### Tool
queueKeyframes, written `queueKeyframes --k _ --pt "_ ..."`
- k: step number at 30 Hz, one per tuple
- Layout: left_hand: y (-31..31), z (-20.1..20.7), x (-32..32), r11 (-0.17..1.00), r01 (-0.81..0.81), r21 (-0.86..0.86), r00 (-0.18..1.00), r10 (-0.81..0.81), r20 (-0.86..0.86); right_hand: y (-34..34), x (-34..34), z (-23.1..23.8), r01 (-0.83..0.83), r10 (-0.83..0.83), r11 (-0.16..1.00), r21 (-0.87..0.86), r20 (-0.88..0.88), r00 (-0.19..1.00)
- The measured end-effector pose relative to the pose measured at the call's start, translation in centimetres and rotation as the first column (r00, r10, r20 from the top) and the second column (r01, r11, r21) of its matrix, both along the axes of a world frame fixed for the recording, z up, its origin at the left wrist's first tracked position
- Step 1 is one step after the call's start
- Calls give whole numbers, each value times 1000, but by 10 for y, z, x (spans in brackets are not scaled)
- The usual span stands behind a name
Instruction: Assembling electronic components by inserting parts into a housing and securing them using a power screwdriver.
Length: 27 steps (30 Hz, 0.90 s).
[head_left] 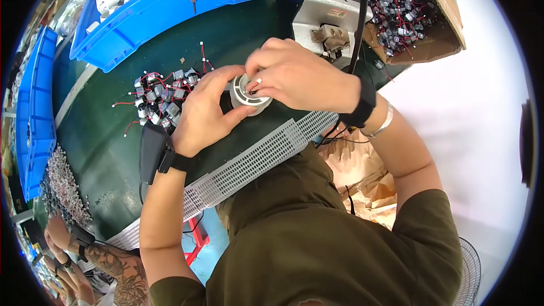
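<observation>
My left hand (pixel 207 110) wraps its thumb and fingers round a white round plastic housing (pixel 262 106) with a ribbed, open top, keeping it upright just above or on the green worktop. Over the housing's middle, my right hand (pixel 300 76) has its fingers pinched together. A red lead with a small white plug (pixel 255 84) sticks out by that thumb; the body it belongs to is mostly hidden by the fingers. Left of my left hand lies a pile of small grey motors (pixel 161 96) with red wires and white plugs.
A drill or driver bit (pixel 194 5) hangs at the top over the green worktop (pixel 107 153). Blue bins (pixel 158 14) line the far edge. Beyond my right hand stand a metal fixture (pixel 334 8) and a cardboard box (pixel 450 17) of wired parts. Another person's tattooed arm (pixel 116 266) works lower left.
</observation>
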<state>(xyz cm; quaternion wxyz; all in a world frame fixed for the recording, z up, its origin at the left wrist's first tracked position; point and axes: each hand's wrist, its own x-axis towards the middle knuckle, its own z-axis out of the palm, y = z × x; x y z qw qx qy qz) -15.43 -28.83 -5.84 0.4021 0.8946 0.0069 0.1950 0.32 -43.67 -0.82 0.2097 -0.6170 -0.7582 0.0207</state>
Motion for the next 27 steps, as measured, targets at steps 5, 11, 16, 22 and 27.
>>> queueKeyframes --k 5,11,16,22,27 --pt "-16 8 -6 974 -85 210 972 35 233 8 6 28 312 -79 912 267 -632 771" --pt "-20 -8 -9 963 -105 247 968 41 249 88 -10 118 298 201 899 321 -906 372" --pt "-25 -5 0 967 -99 235 970 42 239 90 34 147 98 401 863 495 -791 462" --pt "-14 -7 -6 964 -125 236 966 65 249 13 46 147 218 275 866 450 -792 545" --pt "-20 -7 0 971 -96 219 975 48 219 -37 61 82 435 231 640 634 -698 678"
